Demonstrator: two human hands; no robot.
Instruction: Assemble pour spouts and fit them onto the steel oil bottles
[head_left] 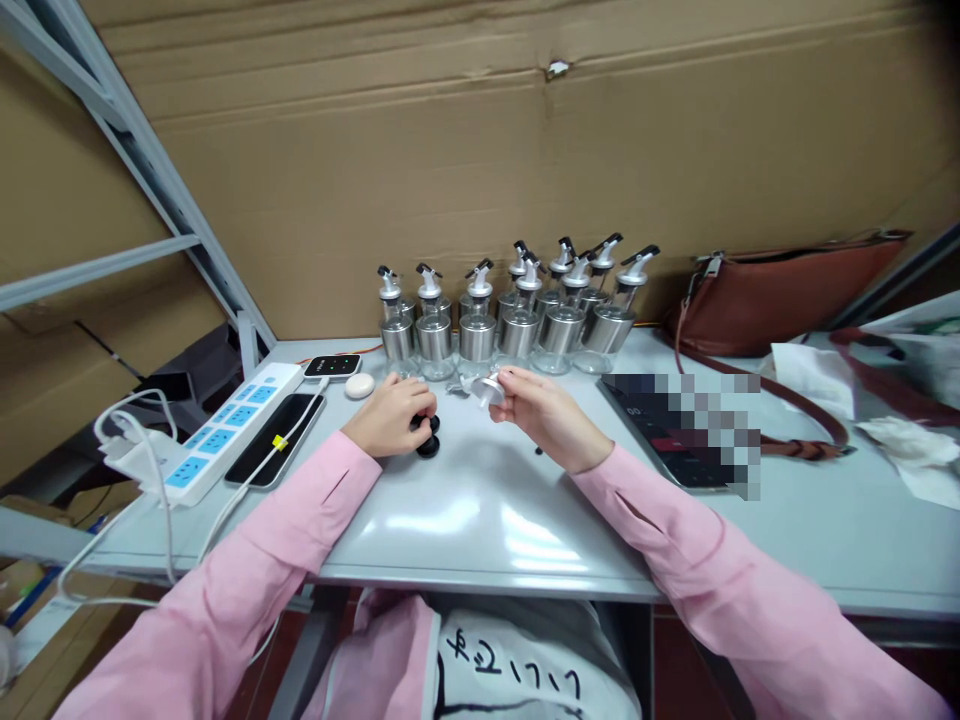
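My right hand (551,415) pinches a silvery bottle-top piece with a rounded cap (487,390) above the tabletop. Just left of it, my left hand (396,412) is closed with the fingertips on small black round parts (427,445) that lie in a little cluster on the table; the fingers partly cover them. Between the hands, near the bottles, are some more small silvery pieces (457,387). Behind stand several glass bottles with steel bands (478,335), many with silver pourer tops and black levers (480,275).
On the left lie a white power strip (225,430), a phone (274,440) with a white cable, a small black-screened device (333,367) and a round white case (360,386). A large phone (667,430) and a brown bag (787,290) are on the right. Cardboard (375,150) rises behind.
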